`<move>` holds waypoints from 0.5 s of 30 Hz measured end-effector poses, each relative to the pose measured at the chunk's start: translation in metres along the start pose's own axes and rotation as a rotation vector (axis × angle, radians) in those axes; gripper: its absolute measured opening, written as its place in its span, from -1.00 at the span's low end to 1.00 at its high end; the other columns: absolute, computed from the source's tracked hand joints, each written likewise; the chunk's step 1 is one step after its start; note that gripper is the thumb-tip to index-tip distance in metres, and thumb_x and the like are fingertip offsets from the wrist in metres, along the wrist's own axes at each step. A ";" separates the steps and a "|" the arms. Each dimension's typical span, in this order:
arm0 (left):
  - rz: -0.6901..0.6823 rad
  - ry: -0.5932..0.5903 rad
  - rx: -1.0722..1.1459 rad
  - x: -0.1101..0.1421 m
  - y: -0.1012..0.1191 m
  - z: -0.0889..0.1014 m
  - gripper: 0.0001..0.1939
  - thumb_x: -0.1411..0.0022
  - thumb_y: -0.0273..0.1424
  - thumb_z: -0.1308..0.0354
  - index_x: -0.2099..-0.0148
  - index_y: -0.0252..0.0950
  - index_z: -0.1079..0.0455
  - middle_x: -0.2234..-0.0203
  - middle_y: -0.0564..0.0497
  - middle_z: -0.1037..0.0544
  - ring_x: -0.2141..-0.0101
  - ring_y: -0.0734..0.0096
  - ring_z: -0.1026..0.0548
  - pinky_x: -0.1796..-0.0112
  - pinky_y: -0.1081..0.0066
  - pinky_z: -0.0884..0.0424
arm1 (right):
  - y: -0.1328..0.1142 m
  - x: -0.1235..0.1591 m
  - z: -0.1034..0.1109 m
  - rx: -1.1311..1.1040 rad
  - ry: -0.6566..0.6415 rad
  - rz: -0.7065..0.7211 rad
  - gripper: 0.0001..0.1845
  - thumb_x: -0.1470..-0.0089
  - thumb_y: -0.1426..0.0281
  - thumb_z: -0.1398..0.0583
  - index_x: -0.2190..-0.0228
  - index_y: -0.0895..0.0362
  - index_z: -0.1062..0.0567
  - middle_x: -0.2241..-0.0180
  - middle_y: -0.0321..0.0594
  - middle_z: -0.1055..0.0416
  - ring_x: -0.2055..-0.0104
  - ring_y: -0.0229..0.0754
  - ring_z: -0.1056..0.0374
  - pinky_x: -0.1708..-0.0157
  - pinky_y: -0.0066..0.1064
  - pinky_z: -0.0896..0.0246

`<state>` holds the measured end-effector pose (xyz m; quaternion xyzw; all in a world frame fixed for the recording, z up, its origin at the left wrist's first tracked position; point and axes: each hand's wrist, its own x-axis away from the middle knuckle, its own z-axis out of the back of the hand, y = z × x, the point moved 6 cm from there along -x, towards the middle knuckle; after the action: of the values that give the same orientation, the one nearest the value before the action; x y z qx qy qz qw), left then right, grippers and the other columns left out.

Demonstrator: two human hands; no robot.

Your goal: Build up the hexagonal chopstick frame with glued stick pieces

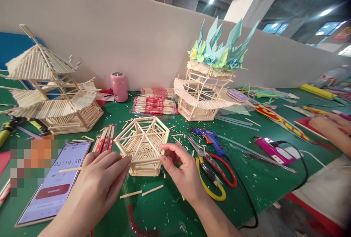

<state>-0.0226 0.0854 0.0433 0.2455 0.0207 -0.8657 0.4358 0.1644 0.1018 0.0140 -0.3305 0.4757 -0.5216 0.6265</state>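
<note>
A six-sided frame of thin wooden sticks (144, 170) stands on the green table between my hands. My left hand (100, 178) has its fingers pressed together, tips at the frame's near left corner. At the near right corner, my right hand (182, 171) pinches the frame's upper edge between thumb and fingers. Spoke-like sticks cross the frame's top, and its floor is a pattern of nested sticks. A short stick (70, 170) shows beside my left hand, over the phone (59, 189); whether the hand holds it is hidden. Two cut sticks (153, 190) lie in front of the frame.
Scissors (214, 187) and a blue glue gun (210, 138) with a black cable lie right. Stick pavilion models stand left (63, 109) and behind (203, 102), the latter topped with folded paper. Stick bundles (153, 104) and a pink flask (119, 87) sit behind. Another person's hands (329, 123) work far right.
</note>
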 end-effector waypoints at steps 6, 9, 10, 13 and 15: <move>-0.002 0.016 0.002 -0.003 0.000 0.001 -0.79 -0.30 -0.39 0.12 0.16 -0.20 -0.35 0.38 0.01 -0.52 0.38 0.31 -0.46 0.34 0.29 -0.20 | 0.001 0.001 0.000 -0.001 -0.006 -0.010 -0.80 -0.07 0.30 -0.17 0.25 0.10 -0.47 0.38 -0.23 -0.37 0.42 -0.25 -0.30 0.41 -0.44 -0.31; 0.001 0.015 0.005 -0.003 -0.001 0.001 -0.78 -0.30 -0.39 0.12 0.17 -0.18 -0.35 0.39 0.03 -0.52 0.39 0.33 -0.45 0.36 0.31 -0.20 | 0.002 0.000 0.000 -0.005 -0.008 -0.014 -0.80 -0.07 0.30 -0.17 0.25 0.10 -0.47 0.38 -0.24 -0.36 0.42 -0.25 -0.30 0.41 -0.44 -0.31; 0.001 0.012 0.005 -0.003 -0.001 0.001 -0.78 -0.30 -0.39 0.12 0.16 -0.18 -0.35 0.40 0.03 -0.52 0.40 0.34 -0.45 0.36 0.31 -0.20 | 0.002 0.000 0.000 -0.005 -0.008 -0.013 -0.81 -0.07 0.30 -0.17 0.25 0.09 -0.47 0.39 -0.24 -0.36 0.42 -0.25 -0.29 0.41 -0.44 -0.31; -0.002 0.012 -0.001 -0.002 -0.001 0.001 -0.77 -0.29 -0.40 0.12 0.16 -0.20 -0.36 0.40 0.03 -0.51 0.40 0.34 -0.45 0.35 0.31 -0.21 | 0.002 0.000 0.000 -0.006 -0.006 -0.007 -0.81 -0.07 0.30 -0.17 0.26 0.09 -0.47 0.39 -0.25 -0.35 0.43 -0.26 -0.28 0.42 -0.44 -0.30; -0.006 0.007 -0.001 -0.002 -0.001 0.000 -0.77 -0.29 -0.40 0.13 0.15 -0.21 -0.36 0.41 0.02 -0.51 0.41 0.34 -0.44 0.35 0.31 -0.21 | 0.001 0.000 0.000 -0.008 -0.003 -0.003 -0.81 -0.07 0.29 -0.17 0.26 0.09 -0.47 0.39 -0.25 -0.35 0.43 -0.26 -0.28 0.42 -0.44 -0.30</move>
<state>-0.0222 0.0869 0.0443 0.2480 0.0235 -0.8661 0.4333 0.1645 0.1020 0.0125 -0.3344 0.4765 -0.5200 0.6251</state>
